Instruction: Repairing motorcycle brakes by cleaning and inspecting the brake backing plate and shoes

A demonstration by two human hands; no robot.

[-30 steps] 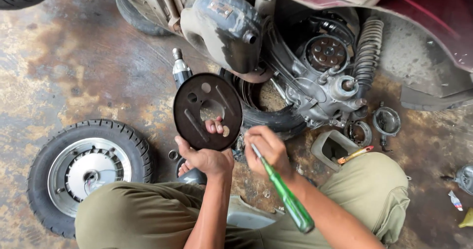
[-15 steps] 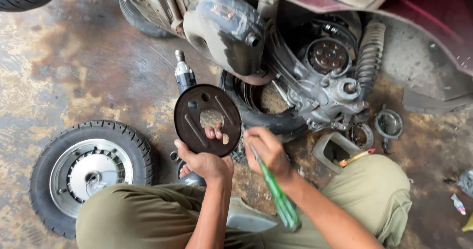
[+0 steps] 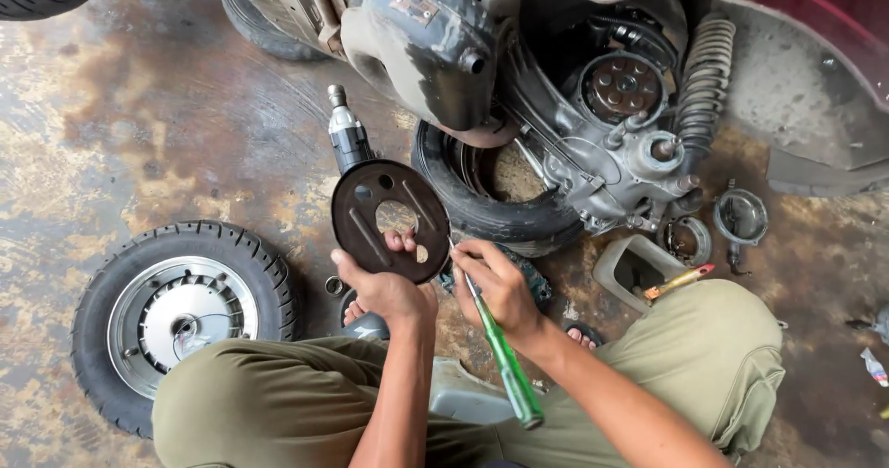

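My left hand (image 3: 384, 283) grips a dark round metal plate (image 3: 378, 211) with several holes, held upright in front of me, fingertips showing through its central opening. My right hand (image 3: 500, 287) holds a green-handled screwdriver (image 3: 503, 357), its thin tip touching the plate's right edge. I crouch beside a scooter with its rear wheel off, the bare hub (image 3: 622, 88) and engine casing exposed.
A loose wheel with tyre (image 3: 181, 312) lies flat at left. A tyre (image 3: 491, 204) lies under the engine. A black power tool (image 3: 347, 135) lies behind the plate. Round metal parts (image 3: 741, 216), a grey tray (image 3: 639, 266) and another screwdriver (image 3: 679, 281) sit right. The shock spring (image 3: 706, 65) hangs above.
The plate has stayed in my left hand, tilting slightly. My right hand has brought the screwdriver tip up against the plate's right edge.
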